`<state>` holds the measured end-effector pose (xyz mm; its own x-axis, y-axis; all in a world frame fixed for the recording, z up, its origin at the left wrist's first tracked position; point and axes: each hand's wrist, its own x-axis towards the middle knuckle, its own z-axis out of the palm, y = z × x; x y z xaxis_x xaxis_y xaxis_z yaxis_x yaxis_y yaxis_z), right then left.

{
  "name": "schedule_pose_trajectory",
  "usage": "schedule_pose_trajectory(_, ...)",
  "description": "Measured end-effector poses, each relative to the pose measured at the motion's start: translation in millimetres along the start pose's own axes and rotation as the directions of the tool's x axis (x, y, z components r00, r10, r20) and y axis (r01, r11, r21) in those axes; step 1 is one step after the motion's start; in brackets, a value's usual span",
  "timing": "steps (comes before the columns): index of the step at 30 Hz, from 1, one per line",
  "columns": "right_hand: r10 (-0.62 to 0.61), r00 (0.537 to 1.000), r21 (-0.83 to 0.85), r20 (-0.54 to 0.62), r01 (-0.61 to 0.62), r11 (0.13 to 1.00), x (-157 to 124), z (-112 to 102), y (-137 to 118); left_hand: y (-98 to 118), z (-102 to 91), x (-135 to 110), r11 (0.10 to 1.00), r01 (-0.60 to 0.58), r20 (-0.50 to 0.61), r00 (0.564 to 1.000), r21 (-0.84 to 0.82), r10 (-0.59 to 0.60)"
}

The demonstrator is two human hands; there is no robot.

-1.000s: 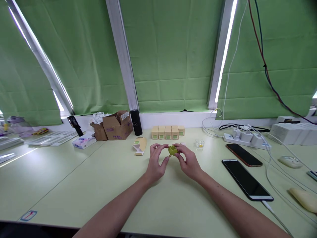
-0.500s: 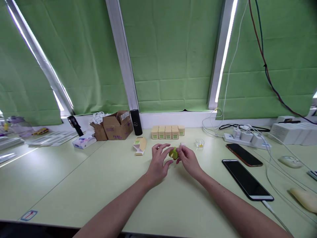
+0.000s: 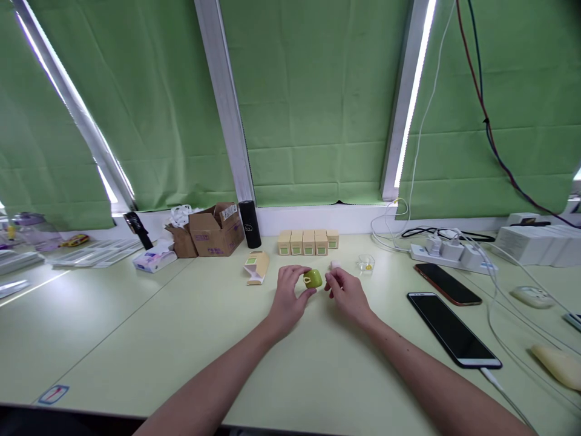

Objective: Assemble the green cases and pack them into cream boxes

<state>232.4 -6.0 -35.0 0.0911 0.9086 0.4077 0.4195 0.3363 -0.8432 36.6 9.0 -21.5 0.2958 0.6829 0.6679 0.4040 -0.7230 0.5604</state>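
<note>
My left hand (image 3: pixel 289 295) pinches a small rounded green case (image 3: pixel 313 278) between thumb and fingers, just above the pale green table (image 3: pixel 181 339). My right hand (image 3: pixel 347 291) is a little to the right of the case, fingers curled and apart from it, holding nothing that I can see. A small pale object (image 3: pixel 336 264) lies on the table just beyond the right hand. Behind both hands stands a row of small beige boxes (image 3: pixel 308 241), and an open beige box (image 3: pixel 256 267) lies to the left.
Two phones (image 3: pixel 452 336) (image 3: pixel 446 283) lie at the right, with a power strip (image 3: pixel 447 251) and white cables. A small clear dish (image 3: pixel 365 263), a black cylinder (image 3: pixel 249 224), a cardboard box (image 3: pixel 216 230) and a tissue pack (image 3: pixel 154 259) sit further back.
Both hands held the green case open a second ago. The case is now closed in the left hand, and the right hand has let go and drawn slightly right.
</note>
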Motion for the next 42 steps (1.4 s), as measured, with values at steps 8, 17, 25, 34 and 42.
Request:
schedule_pose_trajectory(8, -0.088, 0.991, -0.589, -0.097, 0.014, 0.808, 20.5, -12.7, 27.4, -19.8, 4.2, 9.4, 0.793, 0.350, 0.073, 0.928, -0.499, -0.364)
schedule_pose_trajectory(17, -0.137, 0.991, -0.767, -0.002, 0.086, 0.636, 53.8, -19.0, 40.2, -22.2, 8.6, 8.7, 0.534, 0.353, 0.155, 0.912, -0.768, -0.380)
schedule_pose_trajectory(25, -0.121, 0.993, -0.688, -0.018, 0.075, 0.722, 62.0, -11.5, 37.1, -21.5, 6.7, 7.3, 0.561, 0.352, 0.178, 0.923, -0.750, -0.341)
schedule_pose_trajectory(34, 0.233, 0.957, 0.236, -0.171, -0.190, 0.953, 51.5, -3.4, 23.2, -21.3, 7.1, 6.9, 0.583, 0.352, 0.153, 0.919, -0.732, -0.364)
schedule_pose_trajectory(42, 0.308, 0.942, 0.725, 0.133, -0.304, 0.618, 12.2, -2.9, 2.6, -17.6, 6.1, 6.2, 0.621, 0.341, 0.142, 0.927, -0.706, -0.347)
